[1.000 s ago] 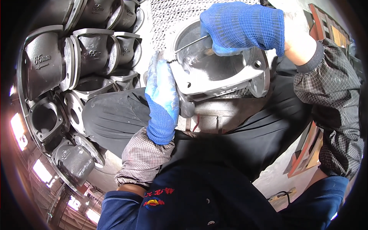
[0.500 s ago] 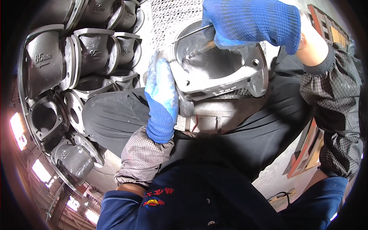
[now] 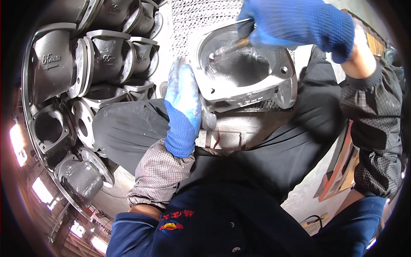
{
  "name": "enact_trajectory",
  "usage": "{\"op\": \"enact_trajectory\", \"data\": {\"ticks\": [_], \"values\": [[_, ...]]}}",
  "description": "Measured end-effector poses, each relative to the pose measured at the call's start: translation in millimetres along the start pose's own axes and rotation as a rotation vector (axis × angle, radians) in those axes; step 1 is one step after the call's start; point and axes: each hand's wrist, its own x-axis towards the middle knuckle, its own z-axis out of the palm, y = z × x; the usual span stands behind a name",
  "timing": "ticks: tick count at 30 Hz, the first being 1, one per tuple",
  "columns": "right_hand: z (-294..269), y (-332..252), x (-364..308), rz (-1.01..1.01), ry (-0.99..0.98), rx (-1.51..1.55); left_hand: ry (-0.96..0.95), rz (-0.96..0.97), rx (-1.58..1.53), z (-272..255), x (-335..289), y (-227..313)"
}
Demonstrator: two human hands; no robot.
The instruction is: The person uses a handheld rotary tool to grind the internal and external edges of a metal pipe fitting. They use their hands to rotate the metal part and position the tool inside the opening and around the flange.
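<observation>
A grey cast-metal valve body with a square flange and a wide round opening sits in front of me, opening turned up. Bolt holes show at the flange corners. My left hand, in a blue glove, lies along the casting's left side with its fingers stretched out and together. Over the far right part of the opening, my gloved right hand is closed around a slim tool with a wooden-looking handle. The tool slants down to the left into the bore; its tip is blurred, and the glove hides the grip end.
Several similar castings are stacked on the left, inside a metal rim. A grate with a patterned surface lies behind the valve body. My knees flank the work spot. A red-edged frame stands at the right.
My right hand has shifted slightly right, with the tool still in the bore. A thin dark rod seen across the opening earlier no longer shows clearly. My left hand stays against the casting.
</observation>
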Motion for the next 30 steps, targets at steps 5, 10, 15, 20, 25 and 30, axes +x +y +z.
{"op": "enact_trajectory", "data": {"ticks": [5,10,15,20,25,30], "values": [[-19,-34,-63,0.367,0.239,0.315,-0.031,0.047,-0.062,-5,-1,4],[22,-38,-106,0.379,0.599,0.868,-0.014,-0.252,-0.181,-5,-6,21],[78,-20,-134,0.375,0.86,0.758,-0.14,-0.582,-0.49,-8,-6,34],[123,-15,-96,0.6,0.996,1.179,-0.211,-0.645,-0.682,12,-22,10],[161,-34,-64,0.781,1.141,1.257,0.051,-0.515,-1.195,33,-27,-3],[170,-30,-46,0.762,1.254,1.194,-0.007,-0.341,-0.964,1,-5,11]]}}
